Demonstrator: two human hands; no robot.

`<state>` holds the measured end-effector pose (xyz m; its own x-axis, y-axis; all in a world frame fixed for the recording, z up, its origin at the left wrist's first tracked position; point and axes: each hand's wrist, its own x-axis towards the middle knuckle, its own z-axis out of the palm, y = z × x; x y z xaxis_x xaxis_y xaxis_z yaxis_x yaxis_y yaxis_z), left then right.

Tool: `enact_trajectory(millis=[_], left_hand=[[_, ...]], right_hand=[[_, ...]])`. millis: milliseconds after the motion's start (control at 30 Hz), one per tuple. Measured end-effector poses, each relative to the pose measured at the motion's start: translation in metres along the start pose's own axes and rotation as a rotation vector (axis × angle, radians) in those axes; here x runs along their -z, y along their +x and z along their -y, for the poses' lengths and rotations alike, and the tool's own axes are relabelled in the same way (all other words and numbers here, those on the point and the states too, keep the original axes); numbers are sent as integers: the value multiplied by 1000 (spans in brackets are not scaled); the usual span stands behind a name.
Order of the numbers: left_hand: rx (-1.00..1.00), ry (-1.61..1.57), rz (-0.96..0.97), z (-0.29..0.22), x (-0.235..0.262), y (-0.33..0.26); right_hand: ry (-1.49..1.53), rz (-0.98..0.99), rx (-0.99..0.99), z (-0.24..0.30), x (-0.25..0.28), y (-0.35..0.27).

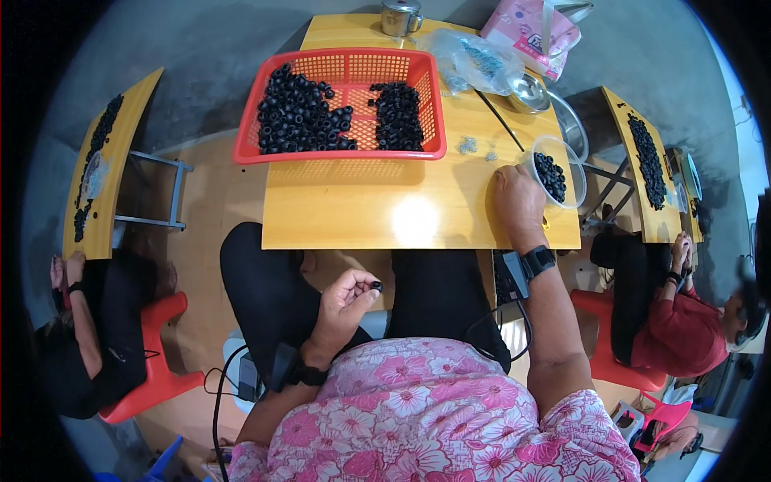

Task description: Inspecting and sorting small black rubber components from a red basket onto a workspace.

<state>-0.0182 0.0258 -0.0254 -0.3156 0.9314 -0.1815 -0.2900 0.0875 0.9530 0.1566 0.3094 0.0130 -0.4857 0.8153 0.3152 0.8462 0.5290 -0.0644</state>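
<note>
My left hand (341, 312) is above my lap, thumb and fingers pinched on a small black ring-shaped piece (376, 285). On the right of the table my right hand (519, 201) is closed, its fingers curled beside a clear plastic tub (578, 189) of black pieces (550, 177). Whatever lies in those fingers is hidden. Small pale bits (467, 145) lie in little heaps just beyond that hand. A red perforated basket (341, 154) toward the back left holds two piles of black pieces, larger-looking rings (297, 112) on the left and smaller ones (398, 119) on the right.
The yellow table (345, 217) also bears a dark stick (499, 120), a plastic bag (474, 60), a metal bowl (529, 94) and a metal mug (401, 18). A pink pack (532, 32) sits behind. Two people work at side tables, seated on red stools (157, 353).
</note>
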Motion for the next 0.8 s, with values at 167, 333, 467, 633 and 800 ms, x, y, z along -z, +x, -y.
enact_trajectory(millis=[167,333,467,633,800], left_hand=[[-7,-33,20,3,3,0],[-15,-45,20,4,5,-2],[-41,-85,11,7,6,-3],[-86,46,-7,12,12,-3],[-133,-128,-20,5,6,1]], right_hand=[[19,-6,149,7,-4,-13],[77,-50,302,23,2,-26],[140,13,366,35,6,-30],[338,-4,434,50,7,-31],[756,252,273,71,29,-48]])
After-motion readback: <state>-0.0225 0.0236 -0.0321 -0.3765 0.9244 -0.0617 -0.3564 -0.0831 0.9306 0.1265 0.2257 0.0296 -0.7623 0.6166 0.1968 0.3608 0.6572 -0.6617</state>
